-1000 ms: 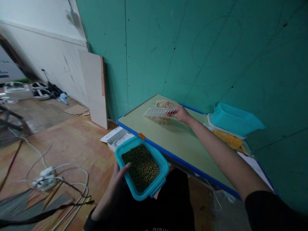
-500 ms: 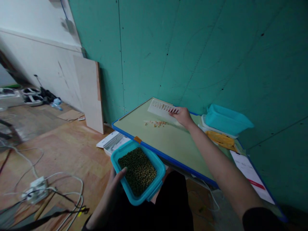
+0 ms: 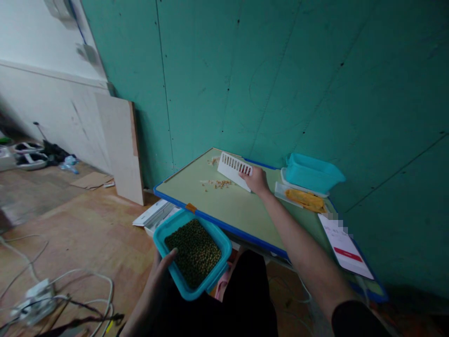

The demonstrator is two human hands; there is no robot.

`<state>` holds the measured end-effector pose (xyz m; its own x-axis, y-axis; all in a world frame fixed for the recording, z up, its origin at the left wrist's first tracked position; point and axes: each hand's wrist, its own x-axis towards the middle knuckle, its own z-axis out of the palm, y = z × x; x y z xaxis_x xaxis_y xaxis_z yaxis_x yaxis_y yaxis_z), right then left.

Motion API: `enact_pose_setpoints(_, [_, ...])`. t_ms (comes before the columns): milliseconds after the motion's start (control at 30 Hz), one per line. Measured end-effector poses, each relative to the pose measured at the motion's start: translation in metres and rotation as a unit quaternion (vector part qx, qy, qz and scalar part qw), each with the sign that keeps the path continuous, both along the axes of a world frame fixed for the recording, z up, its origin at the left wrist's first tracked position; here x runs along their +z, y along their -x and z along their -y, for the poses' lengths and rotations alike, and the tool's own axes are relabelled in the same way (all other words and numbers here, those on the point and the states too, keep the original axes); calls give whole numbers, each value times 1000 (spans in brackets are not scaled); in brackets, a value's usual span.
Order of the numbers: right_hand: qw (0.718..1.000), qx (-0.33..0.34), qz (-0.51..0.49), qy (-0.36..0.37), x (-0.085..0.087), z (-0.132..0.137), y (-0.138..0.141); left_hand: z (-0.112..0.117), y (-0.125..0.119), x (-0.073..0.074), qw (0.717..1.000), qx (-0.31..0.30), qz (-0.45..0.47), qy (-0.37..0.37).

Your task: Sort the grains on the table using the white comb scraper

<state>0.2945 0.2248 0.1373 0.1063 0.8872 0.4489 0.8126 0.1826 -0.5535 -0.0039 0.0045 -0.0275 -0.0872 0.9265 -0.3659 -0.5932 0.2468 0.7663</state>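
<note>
My left hand [image 3: 164, 267] grips a turquoise plastic container [image 3: 160, 239] by its left side, thumb over the rim. Dark green and pale tan dried beans [image 3: 194, 250] fill much of it. It is held just off the table's front edge. My right hand [image 3: 255, 179] is closed on the right end of a white slotted plastic piece [image 3: 231, 174], which is tilted over the tabletop. Loose pale beans [image 3: 220, 184] lie scattered in front of that piece. A few more bits [image 3: 212, 161] lie by its far left end.
The pale green table [image 3: 242, 215] has a blue edge and stands against a green wall [image 3: 210, 84]. An upturned turquoise container [image 3: 312, 173], a yellow cloth [image 3: 306, 200] and a phone-like white panel [image 3: 345, 248] lie at right. Cables and a power strip [image 3: 37, 299] are on the floor.
The white slotted piece has turned more upright in my right hand, its slots now facing me more. Bits beside its far left end now show. The whole view has shifted slightly.
</note>
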Motion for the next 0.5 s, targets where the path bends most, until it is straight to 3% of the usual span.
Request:
enact_pose_setpoints(200, [1000,11,26,-1,-5,4,6,-6,0,-7,1000,20,19,14])
enact_pose_setpoints(500, [1000,24,11,-3,-8,5,11,-15,4,-19,999,31,-23,0])
